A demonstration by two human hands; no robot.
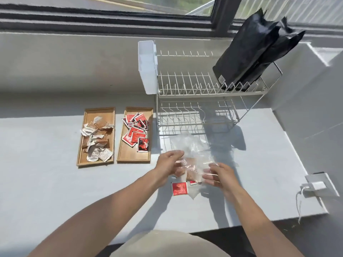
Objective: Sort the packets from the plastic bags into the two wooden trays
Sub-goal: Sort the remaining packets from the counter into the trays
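Two wooden trays lie side by side on the grey counter. The left tray [87,113] holds several brown and white packets [96,138]. The right tray [133,157] holds several red packets [136,131]. A clear plastic bag [191,147] lies crumpled in front of the rack, with brown packets [191,168] showing through it. My left hand [169,162] grips the bag's left side. My right hand [218,175] holds its right side, fingers partly spread. One red packet [179,188] lies on the counter just below my hands.
A white two-tier dish rack [194,93] stands behind the bag, with a white plastic holder [147,67] on its left end and two black pouches [254,52] leaning in its top tier. A wall socket with a white charger [318,185] sits at right.
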